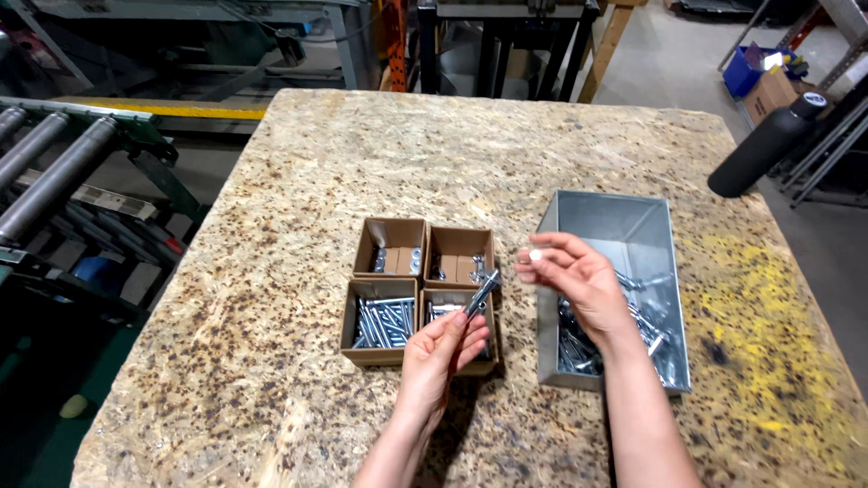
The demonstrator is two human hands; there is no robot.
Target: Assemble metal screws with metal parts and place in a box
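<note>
Currently left hand fingers pinch bolt; right hand fingers pinch small nut. Best: align axes squarely, start thread gently.

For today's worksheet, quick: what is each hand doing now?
Left hand: closed on a bolt.
Right hand: pinching a small washer.

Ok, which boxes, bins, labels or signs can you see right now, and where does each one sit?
Four small brown cardboard boxes: open, square, set two by two mid-table, holding silver bolts and hardware.
Grey metal bin: open, rectangular, right of the boxes, with assembled bolts inside.
Cardboard carton: brown, on the floor, upper right, beside a blue bin.
Black bottle: cylindrical, at the table's right edge; small round mark on its cap.
No signs or screens.
</note>
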